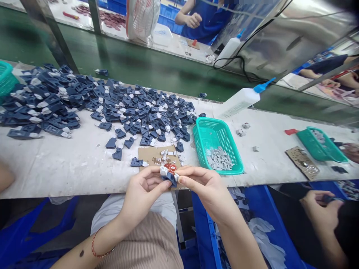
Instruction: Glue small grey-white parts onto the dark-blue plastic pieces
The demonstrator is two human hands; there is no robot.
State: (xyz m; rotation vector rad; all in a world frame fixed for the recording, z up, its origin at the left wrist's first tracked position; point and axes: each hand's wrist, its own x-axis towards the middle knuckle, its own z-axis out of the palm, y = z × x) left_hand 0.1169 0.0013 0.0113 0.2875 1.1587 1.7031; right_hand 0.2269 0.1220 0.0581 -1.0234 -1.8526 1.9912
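My left hand (pixel 147 186) pinches a small dark blue plastic part (pixel 170 179) that has a white piece on its upper left end. From the other side, my right hand (pixel 203 186) holds a little light grey piece (pixel 176 177) between thumb and fingertips, against the blue part. Both hands are over the front edge of the table. Behind them lies a piece of brown cardboard (pixel 151 154) with small white pieces and a round red item (pixel 171 167) on it. One blue part with a white tip (pixel 138 162) rests at the cardboard's left edge.
Many blue parts (pixel 134 108) are heaped across the left and middle table. Right of the cardboard, a green basket (pixel 198 144) holds grey pieces. A white bottle with a blue nozzle (pixel 239 101) leans behind it. A co-worker's hand (pixel 319 209) is at the right, beside a blue crate (pixel 263 209).
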